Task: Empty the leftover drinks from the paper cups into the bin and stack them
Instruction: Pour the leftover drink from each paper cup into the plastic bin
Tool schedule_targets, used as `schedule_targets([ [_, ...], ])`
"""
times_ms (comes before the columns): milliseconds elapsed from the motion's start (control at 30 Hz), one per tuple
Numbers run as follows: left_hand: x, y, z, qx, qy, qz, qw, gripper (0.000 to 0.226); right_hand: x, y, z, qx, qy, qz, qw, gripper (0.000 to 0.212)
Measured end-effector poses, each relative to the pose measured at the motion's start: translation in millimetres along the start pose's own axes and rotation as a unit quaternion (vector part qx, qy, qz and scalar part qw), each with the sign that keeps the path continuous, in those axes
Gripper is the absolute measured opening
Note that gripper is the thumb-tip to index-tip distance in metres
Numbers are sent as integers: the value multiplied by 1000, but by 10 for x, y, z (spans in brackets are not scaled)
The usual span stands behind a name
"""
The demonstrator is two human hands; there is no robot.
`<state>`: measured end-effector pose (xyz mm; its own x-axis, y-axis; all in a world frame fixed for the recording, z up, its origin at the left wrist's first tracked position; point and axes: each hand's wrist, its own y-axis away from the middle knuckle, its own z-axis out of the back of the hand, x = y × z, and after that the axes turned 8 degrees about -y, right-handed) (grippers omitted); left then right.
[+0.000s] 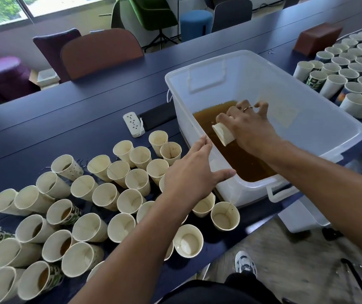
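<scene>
Dark bench (43,128) carries the bin (320,119), over which the right hand (248,126) grips a tipped paper cup (223,133), left hand (188,174) flat-fingered at the rim; recommend holding it inverted until dripping stops.

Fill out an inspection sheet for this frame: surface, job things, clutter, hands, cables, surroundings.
Surface: dark blue table.
Job things: clear bin holding brown liquid; tipped cup over it; cups at left, some with drink; more cups at right.
Clutter: brown box.
Hands: right hand grips the tipped cup; left hand open, fingers on the bin rim.
Cables: power strip with its cord.
Surroundings: chairs, stools, window.
</scene>
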<state>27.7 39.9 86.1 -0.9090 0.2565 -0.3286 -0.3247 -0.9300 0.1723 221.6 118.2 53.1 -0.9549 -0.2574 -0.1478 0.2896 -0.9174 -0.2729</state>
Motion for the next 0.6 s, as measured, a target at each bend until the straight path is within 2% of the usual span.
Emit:
schedule_targets([
  [200,-1,11,-3,-2,9,-5,1000,97,17,-3,10,31,1,-20,999,59],
  [267,1,15,-8,0,17,-6,1000,96,-6,-8,8,41,-13,-48,998,63],
  [467,72,1,16,13,46,-18,999,95,-39,-61,62,14,-182,-146,972,59],
  [533,161,29,124,30,73,-26,997,88,-13,-69,183,-5,-216,-166,962,60],
  [600,294,126,306,3,127,-23,992,75,86,-80,371,-34,-254,-178,950,65],
])
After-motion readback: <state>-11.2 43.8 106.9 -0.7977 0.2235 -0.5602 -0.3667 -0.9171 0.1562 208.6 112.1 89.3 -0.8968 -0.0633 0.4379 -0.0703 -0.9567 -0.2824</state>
